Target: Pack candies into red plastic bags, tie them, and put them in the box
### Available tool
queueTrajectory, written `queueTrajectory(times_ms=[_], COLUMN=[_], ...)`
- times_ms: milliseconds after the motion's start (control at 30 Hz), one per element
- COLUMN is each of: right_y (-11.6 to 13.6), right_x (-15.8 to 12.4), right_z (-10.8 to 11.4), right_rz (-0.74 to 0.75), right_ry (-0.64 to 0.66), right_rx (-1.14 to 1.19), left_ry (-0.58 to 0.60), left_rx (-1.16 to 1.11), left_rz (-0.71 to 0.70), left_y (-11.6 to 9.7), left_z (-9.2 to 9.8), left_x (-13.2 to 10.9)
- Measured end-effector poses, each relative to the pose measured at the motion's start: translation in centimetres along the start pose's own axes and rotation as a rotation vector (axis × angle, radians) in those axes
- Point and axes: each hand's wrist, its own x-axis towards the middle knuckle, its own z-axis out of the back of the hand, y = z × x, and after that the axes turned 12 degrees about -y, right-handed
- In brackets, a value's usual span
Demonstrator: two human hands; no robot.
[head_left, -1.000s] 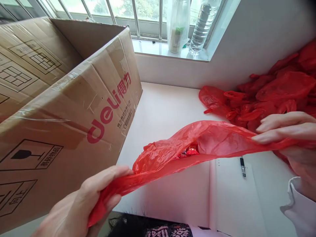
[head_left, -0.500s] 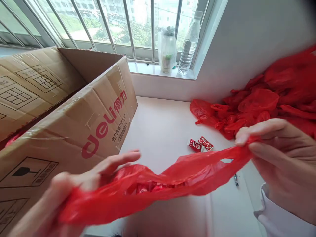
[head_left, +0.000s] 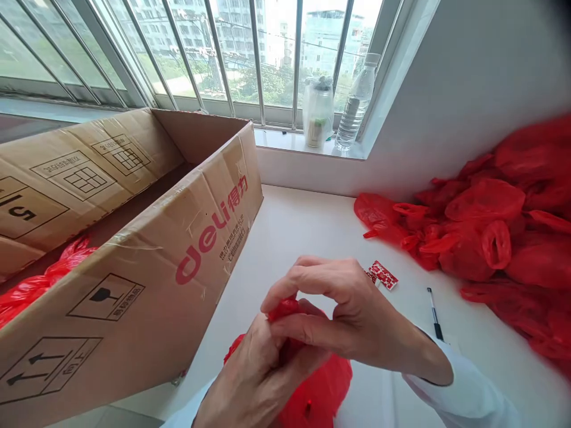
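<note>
A red plastic bag hangs below my two hands, its top gathered between them. My left hand is closed around the neck of the bag. Over it, my right hand pinches a bunched end of the red plastic between thumb and fingers. The hands touch each other, and they cover most of the gathered part. Two small red-and-white packets lie on the white table beyond my right hand, one partly hidden behind it.
At left stands a large open cardboard box with red plastic bags inside. A heap of red bags lies along the wall at right. A pen rests near my right forearm. A water bottle and a bagged cup stand on the windowsill.
My hands have come together from far apart, and the stretched bag is now bunched at its neck and hanging. The view has shifted, showing red bags inside the box.
</note>
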Motion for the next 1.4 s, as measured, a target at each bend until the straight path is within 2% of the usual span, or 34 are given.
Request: queueTrajectory(times_ms=[67, 167, 233, 333, 367, 433, 500, 533, 600, 667, 700, 733, 800, 833, 933, 1000, 1100, 1233, 1300, 1400], right_y=[-0.6, -1.7, -2.0, -1.2, -0.6, 0.5, 1.1, 1.2, 0.6, -0.4, -1.0, -1.6, -2.8, -3.3, -4.6, -5.0, -4.6, -3.6, -3.4, -3.9], right_x=[-0.4, -1.5, -2.2, -3.3, -3.7, -4.3, -4.8, -4.9, -4.7, -4.2, -3.9, -3.6, -3.2, -3.2, -3.5, -3.7, -3.6, -3.2, -3.3, -3.5], right_z=[0.7, 1.9, 2.1, 1.0, 0.5, -0.4, -0.8, -0.8, -0.3, 0.1, 0.2, 0.1, -0.4, -0.8, -1.7, -2.0, -1.7, -1.6, -1.8, -2.2], right_rz=[-0.087, -0.272, -0.313, -0.201, -0.119, 0.054, 0.158, 0.184, 0.166, 0.045, -0.033, -0.114, -0.227, -0.273, -0.403, -0.428, -0.360, -0.274, -0.317, -0.409], right_ry=[0.055, 0.112, 0.023, -0.258, -0.291, -0.180, 0.037, 0.101, 0.064, -0.040, -0.033, 0.025, 0.182, 0.228, 0.201, 0.203, 0.164, 0.054, 0.125, 0.361], right_rx=[-0.013, -0.025, 0.007, -0.019, -0.059, -0.169, -0.244, -0.221, -0.066, 0.107, 0.173, 0.223, 0.274, 0.276, 0.296, 0.353, 0.258, 0.114, 0.149, 0.341], left_ry=[-0.021, 0.091, 0.162, 0.240, 0.260, 0.305, 0.334, 0.345, 0.382, 0.421, 0.431, 0.425, 0.339, 0.256, -0.082, -0.230, -0.324, -0.385, -0.409, -0.488], left_rx=[0.014, -0.223, -0.381, -0.586, -0.648, -0.725, -0.665, -0.572, -0.245, 0.166, 0.367, 0.538, 0.784, 0.849, 0.862, 0.844, 0.891, 0.922, 0.913, 0.823], left_rz=[0.034, 0.222, 0.346, 0.422, 0.428, 0.404, 0.311, 0.238, 0.045, -0.208, -0.351, -0.503, -0.775, -0.869, -0.976, -1.042, -1.153, -1.203, -1.232, -1.245], left_y=[0.1, -0.2, -0.5, -0.7, -0.7, -0.8, -1.1, -1.2, -1.6, -2.0, -2.2, -2.3, -2.5, -2.5, -2.0, -1.4, -0.6, -0.2, -0.2, -0.2], left_z=[0.1, 0.3, 0.3, 0.3, 0.4, 0.7, 1.2, 1.5, 1.9, 2.2, 2.2, 2.2, 2.1, 2.1, 2.4, 2.7, 3.0, 2.8, 2.3, 1.7], left_x=[-0.1, 0.2, 0.6, 1.3, 1.5, 1.8, 2.0, 1.9, 1.6, 0.9, 0.5, 0.2, -0.4, -0.6, -0.7, -0.4, -0.1, 0.2, 0.2, 0.3])
